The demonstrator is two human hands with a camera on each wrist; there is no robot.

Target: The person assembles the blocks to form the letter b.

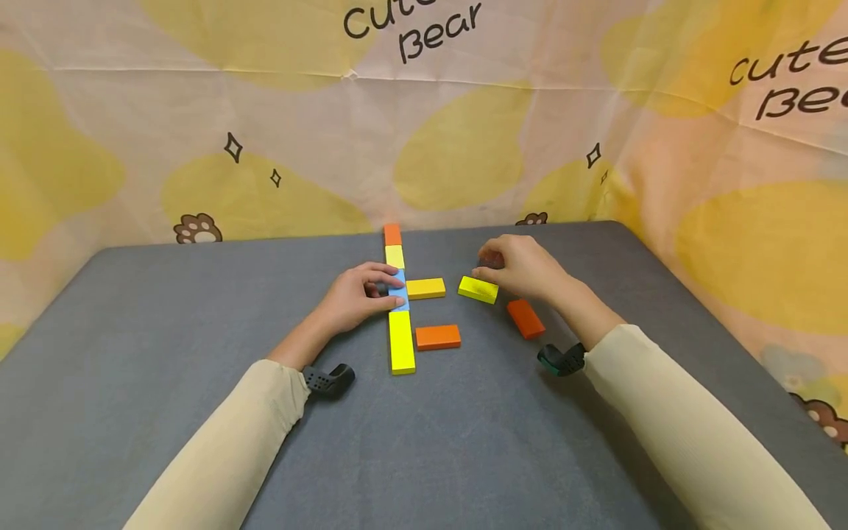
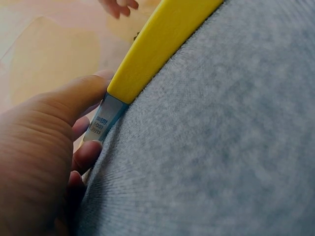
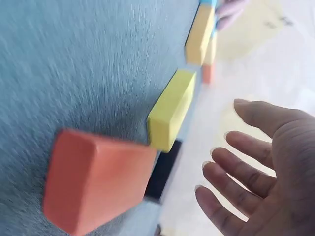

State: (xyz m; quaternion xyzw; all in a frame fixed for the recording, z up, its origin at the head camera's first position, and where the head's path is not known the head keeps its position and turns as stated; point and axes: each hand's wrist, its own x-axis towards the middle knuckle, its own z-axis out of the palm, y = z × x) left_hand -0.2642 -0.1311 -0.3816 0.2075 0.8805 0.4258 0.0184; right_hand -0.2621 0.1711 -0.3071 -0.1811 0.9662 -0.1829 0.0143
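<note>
My left hand (image 1: 356,296) holds a blue block (image 1: 399,291) between thumb and fingers, in a line of blocks on the grey table. A long yellow block (image 1: 402,346) joins its near end; a pale yellow block (image 1: 394,257) and an orange block (image 1: 392,235) continue beyond. A golden-yellow block (image 1: 426,288) sticks out to the right of the blue one. My right hand (image 1: 526,266) hovers above a lime-yellow block (image 1: 478,289), its fingers loosely bent and apart from it in the right wrist view. A red-orange block (image 1: 526,319) lies below that wrist.
Another orange block (image 1: 438,337) lies to the right of the long yellow one. A black flat piece (image 3: 163,172) shows behind the lime-yellow block in the right wrist view. A patterned cloth (image 1: 298,110) hangs behind the grey table (image 1: 199,309).
</note>
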